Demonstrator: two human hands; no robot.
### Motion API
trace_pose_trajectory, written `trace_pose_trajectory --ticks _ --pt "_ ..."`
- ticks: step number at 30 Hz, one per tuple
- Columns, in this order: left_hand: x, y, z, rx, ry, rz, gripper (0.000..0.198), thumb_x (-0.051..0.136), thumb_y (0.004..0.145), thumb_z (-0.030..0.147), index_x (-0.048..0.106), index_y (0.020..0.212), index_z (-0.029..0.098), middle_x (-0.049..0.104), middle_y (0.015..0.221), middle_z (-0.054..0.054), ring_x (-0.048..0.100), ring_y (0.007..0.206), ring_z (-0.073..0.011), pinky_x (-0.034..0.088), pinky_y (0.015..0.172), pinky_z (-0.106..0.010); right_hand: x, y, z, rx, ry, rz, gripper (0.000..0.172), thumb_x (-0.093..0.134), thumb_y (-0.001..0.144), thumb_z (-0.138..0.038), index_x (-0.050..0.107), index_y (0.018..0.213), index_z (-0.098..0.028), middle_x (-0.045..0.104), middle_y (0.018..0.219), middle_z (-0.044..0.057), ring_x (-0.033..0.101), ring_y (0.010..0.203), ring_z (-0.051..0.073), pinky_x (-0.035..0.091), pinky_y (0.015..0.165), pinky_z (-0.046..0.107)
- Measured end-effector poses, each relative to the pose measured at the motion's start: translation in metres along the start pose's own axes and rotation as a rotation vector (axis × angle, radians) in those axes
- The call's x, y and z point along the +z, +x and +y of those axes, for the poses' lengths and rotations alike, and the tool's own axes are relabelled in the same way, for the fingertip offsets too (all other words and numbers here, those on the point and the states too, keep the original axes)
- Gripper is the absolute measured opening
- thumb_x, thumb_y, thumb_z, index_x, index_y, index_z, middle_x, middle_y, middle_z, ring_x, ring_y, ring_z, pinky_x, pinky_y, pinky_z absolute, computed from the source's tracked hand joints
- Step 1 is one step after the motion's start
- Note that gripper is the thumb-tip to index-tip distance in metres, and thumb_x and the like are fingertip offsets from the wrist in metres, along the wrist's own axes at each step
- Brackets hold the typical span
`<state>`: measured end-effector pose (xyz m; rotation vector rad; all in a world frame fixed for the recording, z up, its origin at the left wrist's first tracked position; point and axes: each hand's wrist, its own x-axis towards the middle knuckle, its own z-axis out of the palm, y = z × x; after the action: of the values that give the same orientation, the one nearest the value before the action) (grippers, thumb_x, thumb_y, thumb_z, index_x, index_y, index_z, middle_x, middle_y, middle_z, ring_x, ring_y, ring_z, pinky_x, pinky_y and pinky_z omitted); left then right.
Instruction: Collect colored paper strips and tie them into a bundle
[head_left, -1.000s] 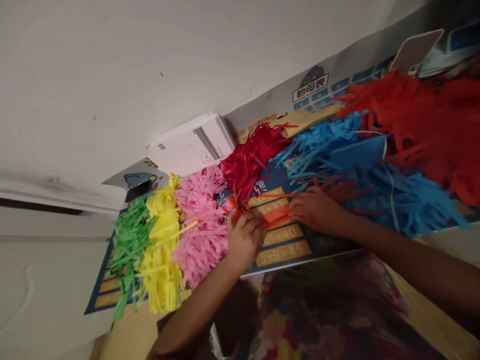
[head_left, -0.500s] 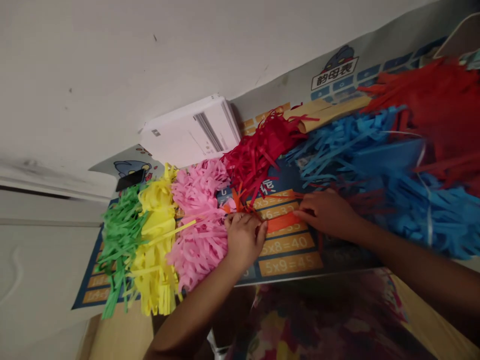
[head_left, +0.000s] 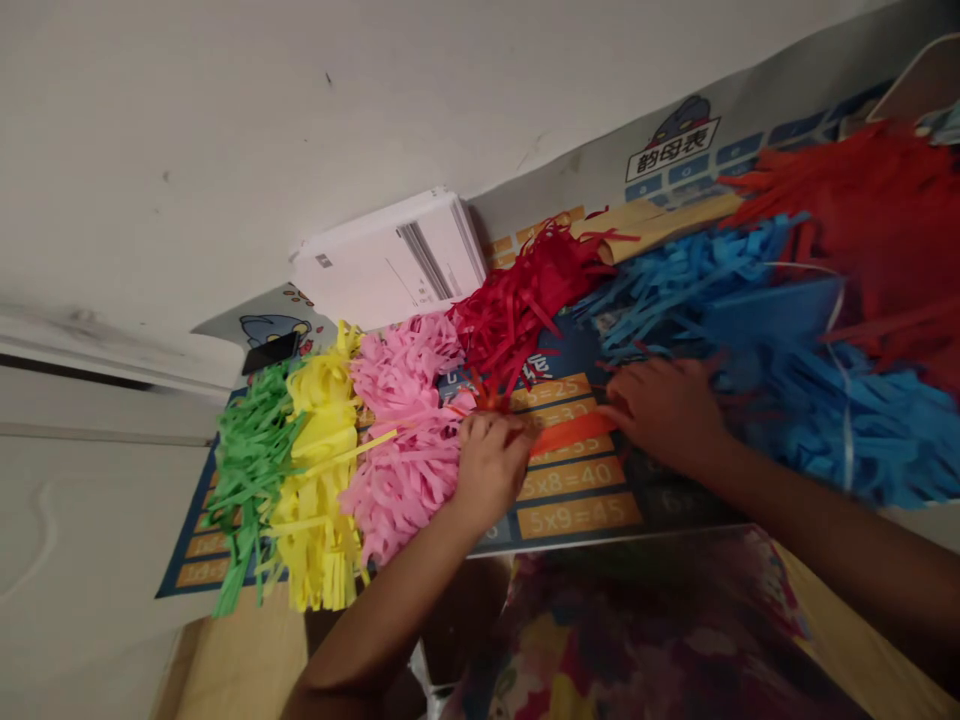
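The left hand [head_left: 493, 465] has its fingers [head_left: 489, 428] closed on one end of the orange strip [head_left: 574, 433]; the right hand [head_left: 664, 408] pinches the other; over the printed chart [head_left: 581, 515], light, even tension should prevent tearing.

Both hands [head_left: 493, 462] are bare, with smallish, rounded fingers, and they run through narrow wrists into slim, smooth left forearm [head_left: 401, 605] and right forearm [head_left: 832, 535], uncovered as far as the picture shows. Below them spreads a loose, soft-looking patterned garment [head_left: 637, 620], blotched in yellow, pink, magenta and muted purple, with paler patches at its lower left and brighter pink along its right edge. Its upper part sinks into shadow, and blur hides whether the blotches are flowers.
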<state>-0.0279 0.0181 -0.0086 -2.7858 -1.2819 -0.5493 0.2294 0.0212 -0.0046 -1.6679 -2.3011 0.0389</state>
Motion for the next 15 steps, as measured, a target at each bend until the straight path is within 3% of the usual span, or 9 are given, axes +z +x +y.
trace_pose_trajectory --ticks 3,6,12,15 --pt "-0.009 0.002 0.006 0.203 0.055 -0.056 0.021 0.056 0.094 0.02 0.067 0.112 0.024 0.073 0.102 -0.003 0.055 0.102 -0.0227 0.032 0.101 -0.047 -0.007 -0.008 -0.009 -0.311 -0.009 0.063 0.009 0.059 0.09 -0.017 0.066 0.087 -0.019 0.069 0.088 0.004 0.057 0.092 0.022 0.026 0.093 0.045" --pt "-0.013 0.009 0.017 0.203 0.126 -0.087 0.021 0.056 0.094 0.03 0.069 0.107 0.019 0.073 0.097 -0.006 0.057 0.1 -0.0248 0.029 0.105 -0.052 -0.003 -0.008 -0.012 -0.523 -0.028 -0.001 0.013 0.057 0.09 -0.012 0.066 0.082 -0.017 0.067 0.081 0.003 0.056 0.083 0.019 0.023 0.098 0.045" --pt "-0.011 0.017 0.022 0.159 0.161 -0.073 0.019 0.056 0.091 0.03 0.07 0.096 0.018 0.072 0.091 -0.008 0.06 0.096 -0.026 0.03 0.104 -0.054 0.001 0.004 -0.006 -0.461 -0.019 -0.042 0.017 0.055 0.09 -0.016 0.066 0.078 -0.016 0.067 0.075 0.003 0.054 0.074 0.017 0.023 0.09 0.043" --pt "-0.015 0.022 0.021 0.154 0.155 -0.133 0.018 0.06 0.085 0.028 0.07 0.097 0.018 0.072 0.091 -0.009 0.059 0.097 -0.0289 0.029 0.104 -0.059 -0.009 0.009 -0.011 -0.555 -0.069 -0.109 0.018 0.051 0.09 -0.015 0.068 0.083 -0.015 0.068 0.081 0.006 0.056 0.076 0.019 0.024 0.086 0.043"
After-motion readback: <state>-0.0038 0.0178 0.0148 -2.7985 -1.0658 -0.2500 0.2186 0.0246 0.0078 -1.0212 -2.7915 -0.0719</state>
